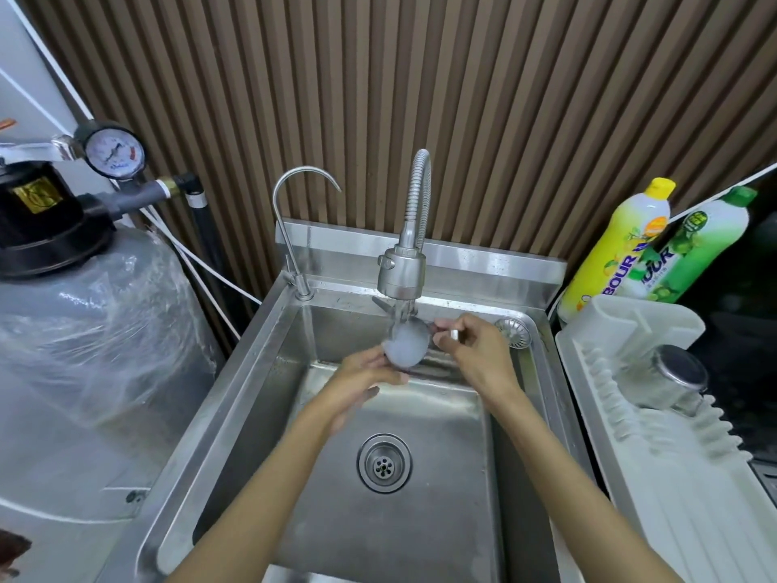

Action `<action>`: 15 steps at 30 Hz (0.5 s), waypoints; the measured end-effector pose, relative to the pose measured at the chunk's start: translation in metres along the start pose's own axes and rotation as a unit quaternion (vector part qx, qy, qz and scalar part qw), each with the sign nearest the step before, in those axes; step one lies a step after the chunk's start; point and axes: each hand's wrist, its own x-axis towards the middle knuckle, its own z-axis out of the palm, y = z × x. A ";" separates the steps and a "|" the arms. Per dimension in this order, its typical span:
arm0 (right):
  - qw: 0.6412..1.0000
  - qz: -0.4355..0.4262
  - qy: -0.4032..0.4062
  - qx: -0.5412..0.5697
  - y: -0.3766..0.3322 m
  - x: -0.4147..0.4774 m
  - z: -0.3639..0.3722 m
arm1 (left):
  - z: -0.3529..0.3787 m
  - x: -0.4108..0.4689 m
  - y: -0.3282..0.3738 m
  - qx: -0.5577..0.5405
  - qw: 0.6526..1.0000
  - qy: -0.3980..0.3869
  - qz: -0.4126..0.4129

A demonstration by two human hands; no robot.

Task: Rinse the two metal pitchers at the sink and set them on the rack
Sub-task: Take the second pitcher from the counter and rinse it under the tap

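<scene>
A small metal pitcher (pixel 407 343) is held under the spray faucet head (pixel 400 273), over the back of the steel sink (pixel 260 372). Water runs into it and its mouth looks white and frothy. My left hand (pixel 365 374) cups the pitcher from the lower left. My right hand (pixel 473 349) pinches its handle on the right side. A second metal pitcher (pixel 668 382) lies upside down on the white drying rack (pixel 656 477) to the right of the sink.
A thin gooseneck tap (pixel 290 229) stands at the sink's back left. The drain (pixel 383 463) sits mid-basin. Two dish soap bottles (pixel 618 250) lean behind the rack. A grey filter tank (pixel 84 330) with a pressure gauge (pixel 114 152) fills the left side.
</scene>
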 end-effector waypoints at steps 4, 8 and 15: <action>0.983 -0.160 -0.045 -0.083 -0.006 0.009 -0.003 | -0.028 0.010 0.012 0.035 0.997 -0.051 -0.055; 0.925 -0.318 -0.088 -0.187 -0.004 0.015 0.003 | -0.042 0.015 0.020 0.071 0.995 -0.024 -0.065; 0.857 -0.431 -0.138 -0.246 0.004 0.021 0.018 | -0.045 0.019 0.010 0.115 0.991 0.022 -0.067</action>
